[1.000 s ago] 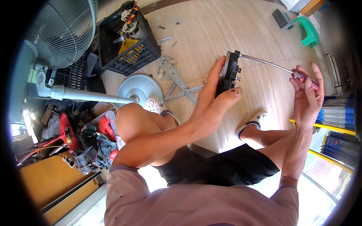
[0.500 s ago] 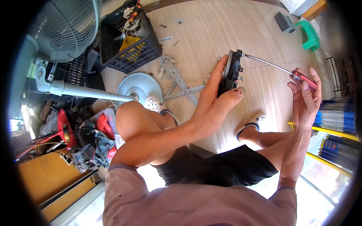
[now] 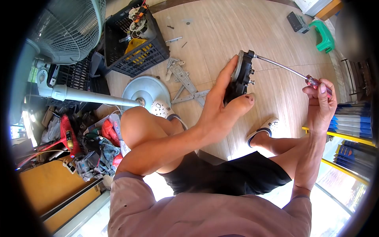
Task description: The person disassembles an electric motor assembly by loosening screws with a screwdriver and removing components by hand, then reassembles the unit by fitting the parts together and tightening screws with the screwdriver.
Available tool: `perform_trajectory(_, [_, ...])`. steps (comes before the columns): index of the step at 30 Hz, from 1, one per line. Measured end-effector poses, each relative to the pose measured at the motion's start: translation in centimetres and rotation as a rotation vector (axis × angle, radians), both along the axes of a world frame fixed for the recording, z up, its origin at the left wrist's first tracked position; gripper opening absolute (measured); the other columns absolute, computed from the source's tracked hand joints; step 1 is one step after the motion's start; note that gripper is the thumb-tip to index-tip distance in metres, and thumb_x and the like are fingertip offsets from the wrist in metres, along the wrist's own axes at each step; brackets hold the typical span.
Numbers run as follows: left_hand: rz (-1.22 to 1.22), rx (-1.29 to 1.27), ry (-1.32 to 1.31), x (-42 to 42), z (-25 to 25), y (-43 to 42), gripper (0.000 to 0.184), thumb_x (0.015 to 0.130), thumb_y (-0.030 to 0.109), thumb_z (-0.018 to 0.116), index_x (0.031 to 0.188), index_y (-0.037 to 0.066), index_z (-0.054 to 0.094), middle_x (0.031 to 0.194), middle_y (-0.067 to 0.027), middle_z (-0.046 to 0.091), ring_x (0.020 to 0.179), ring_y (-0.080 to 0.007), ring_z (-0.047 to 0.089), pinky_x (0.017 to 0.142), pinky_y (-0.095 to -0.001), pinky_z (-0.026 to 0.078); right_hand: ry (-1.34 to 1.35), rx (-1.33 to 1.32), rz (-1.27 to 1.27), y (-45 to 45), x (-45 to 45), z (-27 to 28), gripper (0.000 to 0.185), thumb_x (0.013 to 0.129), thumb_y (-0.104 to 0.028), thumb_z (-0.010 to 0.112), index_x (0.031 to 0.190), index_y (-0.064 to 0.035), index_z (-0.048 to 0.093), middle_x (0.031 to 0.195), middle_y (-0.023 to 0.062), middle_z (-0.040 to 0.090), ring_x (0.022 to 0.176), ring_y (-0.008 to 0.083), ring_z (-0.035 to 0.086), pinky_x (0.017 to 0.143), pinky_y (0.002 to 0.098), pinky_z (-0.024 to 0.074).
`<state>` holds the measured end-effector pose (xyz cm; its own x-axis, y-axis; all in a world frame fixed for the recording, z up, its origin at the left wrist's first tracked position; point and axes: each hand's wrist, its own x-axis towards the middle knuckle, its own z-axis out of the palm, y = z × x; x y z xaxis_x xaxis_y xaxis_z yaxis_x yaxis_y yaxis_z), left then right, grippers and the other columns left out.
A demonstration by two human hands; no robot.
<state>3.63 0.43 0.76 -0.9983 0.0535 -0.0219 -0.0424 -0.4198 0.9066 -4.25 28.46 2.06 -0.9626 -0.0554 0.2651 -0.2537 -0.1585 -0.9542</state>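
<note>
My left hand grips a dark, round-edged mechanical part, which is held on edge above the floor. Short metal posts stick out of its right side; its exact kind I cannot make out. At the right, my right hand is closed on the reddish, see-through handle of a screwdriver. The long shaft runs up and left, and its tip meets a small metal screw or fitting at the top of the part. Fingers partly cover the handle.
A black plastic crate with assorted parts stands at the upper left, near a standing fan. A metal scissor-like linkage lies on the floor. Far right are a green stool and a grey box-shaped device.
The fingers of my right hand have curled in around the screwdriver handle; before, they were more spread. The part in my left hand has shifted slightly.
</note>
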Motion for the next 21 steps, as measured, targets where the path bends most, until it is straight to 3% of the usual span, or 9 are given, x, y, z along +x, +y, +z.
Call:
perform_trajectory(2, [-0.007,0.004,0.002,0.02,0.14,0.00,0.081,0.088,0.012,0.062,0.156,-0.002,0.019,0.103,-0.0024,0.051,0.088,-0.0074,0.049,0.081,-0.0226,0.041,-0.017,0.016,-0.050,-0.46,0.08,0.34,0.025,0.098,-0.020,0.065,0.113,-0.0006,0.061,0.093,0.0147,0.073,0.078,0.0203,0.072,0.076,0.0306,0.0565])
perform_trajectory(5, [-0.009,-0.078,0.002,-0.09,-0.16,-0.04,0.081,0.086,0.015,0.055,0.158,0.005,0.020,0.114,-0.0092,0.058,0.091,-0.0137,0.054,0.087,-0.0300,0.045,-0.047,0.043,0.014,-0.12,0.14,-0.05,0.026,0.099,-0.025,0.063,0.109,-0.0007,0.062,0.087,0.0148,0.073,0.067,0.0187,0.069,0.067,0.0295,0.0541])
perform_trajectory(8, [0.035,0.047,0.008,-0.24,0.21,0.14,0.084,0.086,0.014,0.063,0.156,-0.002,0.019,0.103,-0.0031,0.051,0.087,-0.0078,0.048,0.080,-0.0232,0.042,-0.045,0.063,-0.083,-1.01,0.46,0.05,0.027,0.100,-0.028,0.062,0.101,-0.0011,0.065,0.075,0.0117,0.070,0.057,0.0167,0.063,0.060,0.0286,0.0505])
perform_trajectory(14, [0.020,-0.066,0.068,-0.04,0.28,0.00,0.086,0.085,0.012,0.063,0.156,-0.001,0.018,0.105,-0.0034,0.051,0.086,-0.0083,0.047,0.079,-0.0234,0.042,-0.114,-0.008,-0.074,-0.09,0.22,0.03,0.035,0.102,-0.032,0.058,0.088,-0.0015,0.068,0.053,0.0032,0.051,0.046,0.0131,0.047,0.052,0.0302,0.0446])
perform_trajectory(20, [0.015,-0.126,0.082,0.13,0.52,-0.05,0.087,0.084,0.012,0.064,0.157,0.001,0.019,0.104,-0.0029,0.050,0.085,-0.0088,0.046,0.078,-0.0239,0.042,-0.153,0.050,-0.203,-1.07,0.37,0.21,0.050,0.104,-0.043,0.051,0.081,-0.0004,0.066,0.045,0.0014,0.040,0.040,0.0134,0.041,0.046,0.0317,0.0402])
perform_trajectory(21, [0.003,-0.143,0.087,0.18,0.51,-0.08,0.087,0.084,0.013,0.062,0.157,0.002,0.018,0.113,-0.0057,0.051,0.087,-0.0095,0.048,0.081,-0.0248,0.042,-0.173,0.020,-0.178,-0.99,0.37,0.19,0.052,0.104,-0.044,0.050,0.080,-0.0006,0.066,0.044,0.0013,0.039,0.040,0.0135,0.041,0.045,0.0316,0.0394])
